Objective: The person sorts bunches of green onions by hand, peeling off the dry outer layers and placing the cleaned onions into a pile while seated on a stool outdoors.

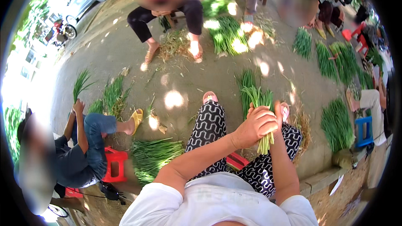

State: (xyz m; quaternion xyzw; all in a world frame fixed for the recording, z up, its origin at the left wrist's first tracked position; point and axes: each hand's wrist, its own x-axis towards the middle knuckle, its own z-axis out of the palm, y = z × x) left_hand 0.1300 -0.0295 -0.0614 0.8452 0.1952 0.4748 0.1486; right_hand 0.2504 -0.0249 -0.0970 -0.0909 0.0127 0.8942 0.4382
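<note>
Between the person's knees, just above the patterned trousers [209, 129], a bunch of green onions [263, 113] stands nearly upright, leaves up and pale ends down. The left hand [255, 125] is wrapped around the middle of that bunch, fingers closed tight. The right hand [279, 115] sits behind the bunch and seems to grip it too, though the stalks hide most of it. To do this well, I judge the stalks should be kept level at the pale ends and squeezed evenly, so none slides out.

Counted around the bunch: one loose pile [155, 155] to its lower left, one heap [337, 123] to its right, roughly four bundles beyond it, one red stool [116, 163], one blue stool [363, 129], and at least four other people sitting.
</note>
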